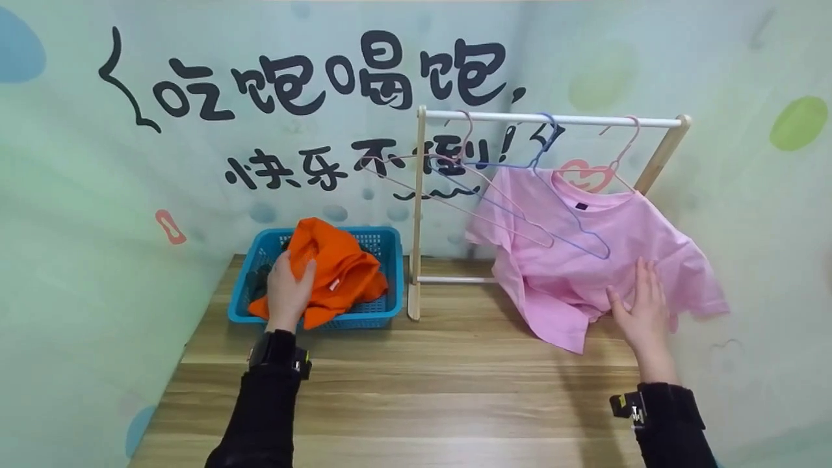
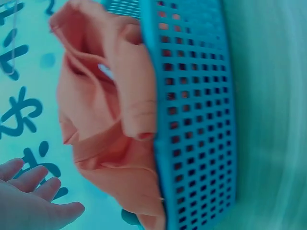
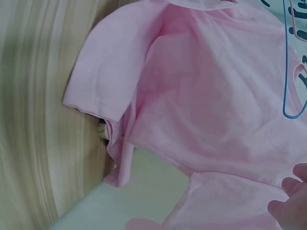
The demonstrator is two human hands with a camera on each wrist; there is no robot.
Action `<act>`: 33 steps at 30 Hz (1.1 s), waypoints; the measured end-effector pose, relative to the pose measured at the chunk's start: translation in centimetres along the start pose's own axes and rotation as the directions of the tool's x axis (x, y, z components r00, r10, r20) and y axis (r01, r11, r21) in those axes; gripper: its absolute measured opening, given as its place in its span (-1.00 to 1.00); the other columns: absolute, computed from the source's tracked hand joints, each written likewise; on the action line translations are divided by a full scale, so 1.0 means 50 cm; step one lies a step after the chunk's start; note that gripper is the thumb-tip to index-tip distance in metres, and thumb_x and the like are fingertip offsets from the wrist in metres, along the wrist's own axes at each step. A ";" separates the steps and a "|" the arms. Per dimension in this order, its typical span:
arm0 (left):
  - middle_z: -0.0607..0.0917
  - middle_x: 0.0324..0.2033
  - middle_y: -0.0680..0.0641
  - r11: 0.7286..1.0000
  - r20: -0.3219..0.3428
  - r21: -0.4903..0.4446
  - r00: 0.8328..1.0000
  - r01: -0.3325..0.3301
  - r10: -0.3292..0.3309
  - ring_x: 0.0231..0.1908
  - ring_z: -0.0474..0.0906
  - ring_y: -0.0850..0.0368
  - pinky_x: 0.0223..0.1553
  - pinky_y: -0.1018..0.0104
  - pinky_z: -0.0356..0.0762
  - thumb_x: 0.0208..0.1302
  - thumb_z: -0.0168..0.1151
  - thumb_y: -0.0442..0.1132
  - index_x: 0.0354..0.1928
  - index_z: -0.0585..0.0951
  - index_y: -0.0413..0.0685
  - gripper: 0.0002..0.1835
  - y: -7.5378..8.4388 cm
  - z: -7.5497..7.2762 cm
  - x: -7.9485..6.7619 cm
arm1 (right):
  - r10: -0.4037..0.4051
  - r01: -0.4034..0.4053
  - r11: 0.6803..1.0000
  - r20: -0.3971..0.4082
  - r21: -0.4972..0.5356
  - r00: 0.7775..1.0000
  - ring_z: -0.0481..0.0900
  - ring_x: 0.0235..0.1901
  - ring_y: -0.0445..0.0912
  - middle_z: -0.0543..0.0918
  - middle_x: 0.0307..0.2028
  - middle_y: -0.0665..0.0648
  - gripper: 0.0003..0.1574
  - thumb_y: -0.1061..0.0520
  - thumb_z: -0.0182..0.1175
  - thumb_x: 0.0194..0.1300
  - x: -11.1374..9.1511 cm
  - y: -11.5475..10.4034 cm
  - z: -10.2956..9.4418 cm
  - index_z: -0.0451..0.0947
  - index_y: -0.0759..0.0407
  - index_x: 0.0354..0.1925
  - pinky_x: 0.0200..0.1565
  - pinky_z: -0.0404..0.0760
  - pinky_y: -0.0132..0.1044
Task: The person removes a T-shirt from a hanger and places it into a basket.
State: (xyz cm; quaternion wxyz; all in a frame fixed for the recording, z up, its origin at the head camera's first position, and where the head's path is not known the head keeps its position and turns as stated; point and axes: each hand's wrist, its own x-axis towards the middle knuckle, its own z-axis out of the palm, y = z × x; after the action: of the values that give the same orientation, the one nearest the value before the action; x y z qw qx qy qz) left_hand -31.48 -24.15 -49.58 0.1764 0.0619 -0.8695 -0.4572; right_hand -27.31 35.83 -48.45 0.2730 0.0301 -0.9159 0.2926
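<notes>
My left hand point(image 1: 288, 290) is at the left side of an orange garment point(image 1: 344, 273), which lies bunched in a blue plastic basket point(image 1: 395, 266). In the left wrist view its fingers point(image 2: 45, 189) are spread and stand apart from the cloth. A pink T-shirt point(image 1: 572, 273) hangs by a pink hanger point(image 1: 625, 153) at the right of a small clothes rack point(image 1: 578, 121). Against the lower front of this shirt is my right hand point(image 1: 642, 316), fingers extended; whether it touches the fabric I cannot tell. Neither hand grips anything.
A blue hanger point(image 1: 548, 140) and another pink hanger point(image 1: 468, 133) hang bare on the rack's white bar, overlapping in front of the shirt. Dark cloth point(image 1: 261, 276) shows under the orange garment. Rack and basket stand on a wooden table point(image 1: 429, 390) before a printed curtain point(image 1: 195, 156).
</notes>
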 end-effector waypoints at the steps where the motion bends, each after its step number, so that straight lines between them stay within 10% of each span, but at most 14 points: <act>1: 0.32 0.37 -0.35 1.000 0.007 0.026 1.000 -0.007 0.007 0.32 0.26 -0.27 0.34 -0.13 0.18 0.50 0.03 0.02 0.45 0.18 -0.33 -0.30 -0.002 0.003 -0.003 | 0.000 0.000 1.000 -0.005 -0.007 1.000 -0.13 0.47 0.36 -0.08 0.50 0.44 -0.03 -0.01 0.16 0.40 0.006 -0.002 -0.004 -0.07 0.29 0.54 0.40 -0.16 0.27; 19: 0.28 0.39 -0.36 0.917 0.101 0.331 0.974 -0.223 0.200 0.40 0.09 -0.33 0.34 -0.41 -0.20 0.42 0.15 0.04 0.47 0.21 -0.25 -0.24 -0.022 0.055 -0.055 | -0.025 0.021 0.996 -0.039 -0.085 0.999 -0.14 0.47 0.33 -0.06 0.51 0.42 -0.05 -0.03 0.09 0.41 0.106 -0.022 -0.059 -0.09 0.28 0.54 0.42 -0.24 0.21; 33: -0.01 0.52 -0.27 0.832 0.255 0.467 0.946 -0.300 0.198 0.49 -0.24 -0.31 0.31 -0.44 -0.42 0.38 0.03 0.30 0.56 0.05 -0.03 -0.10 -0.016 0.109 -0.111 | 0.082 -0.071 0.976 0.050 -0.206 0.995 -0.20 0.47 0.37 -0.06 0.47 0.51 -0.02 -0.10 0.01 0.47 0.175 -0.010 -0.092 -0.21 0.28 0.55 0.39 -0.32 0.29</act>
State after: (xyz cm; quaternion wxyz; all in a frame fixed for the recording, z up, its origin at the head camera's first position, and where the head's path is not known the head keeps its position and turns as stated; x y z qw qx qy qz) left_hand -28.33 -18.90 -54.44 0.1259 -0.0541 -0.9716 -0.1931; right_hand -32.41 38.88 -40.52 0.2365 -0.0247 -0.9491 0.2066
